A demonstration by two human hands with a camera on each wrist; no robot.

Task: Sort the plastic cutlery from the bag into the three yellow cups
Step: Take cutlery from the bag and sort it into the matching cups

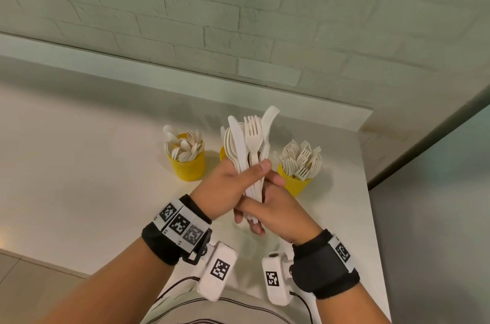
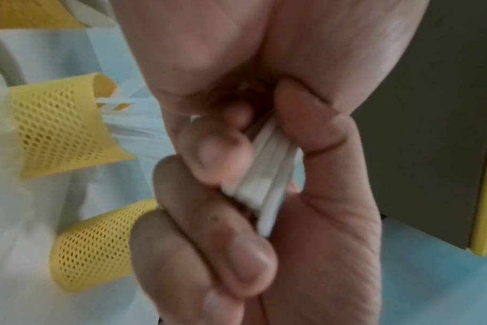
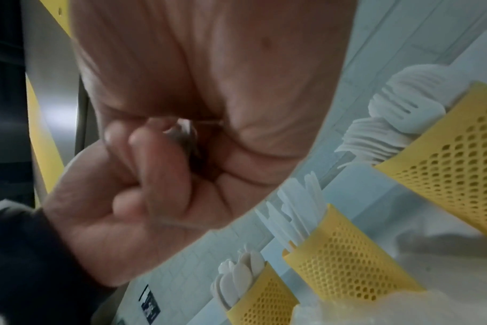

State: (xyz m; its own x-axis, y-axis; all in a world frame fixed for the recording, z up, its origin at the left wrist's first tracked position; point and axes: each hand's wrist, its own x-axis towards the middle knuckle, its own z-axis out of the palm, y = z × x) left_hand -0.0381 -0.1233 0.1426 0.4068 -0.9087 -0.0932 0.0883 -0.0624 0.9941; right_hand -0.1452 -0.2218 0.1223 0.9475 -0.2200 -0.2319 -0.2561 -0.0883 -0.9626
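Observation:
Both hands hold one upright bundle of white plastic cutlery [image 1: 250,143] above the table: a knife, forks and spoons fan out at its top. My left hand [image 1: 245,177] grips the handles from the left with its thumb across the front. My right hand [image 1: 265,200] wraps the handles just below. In the left wrist view the fingers close round the white handles [image 2: 264,176]. Three yellow mesh cups stand behind: the left one [image 1: 187,164] holds spoons, the right one [image 1: 294,181] holds forks, and the middle one [image 1: 223,154] is mostly hidden by the bundle; in the right wrist view it [image 3: 348,261] holds knives.
The white table [image 1: 79,164] ends at a right edge [image 1: 371,204] close to the forks cup, with grey floor beyond. A low ledge and a pale brick wall [image 1: 238,18] run behind the cups. A blurred white plastic mass [image 3: 403,307], perhaps the bag, lies near the cups.

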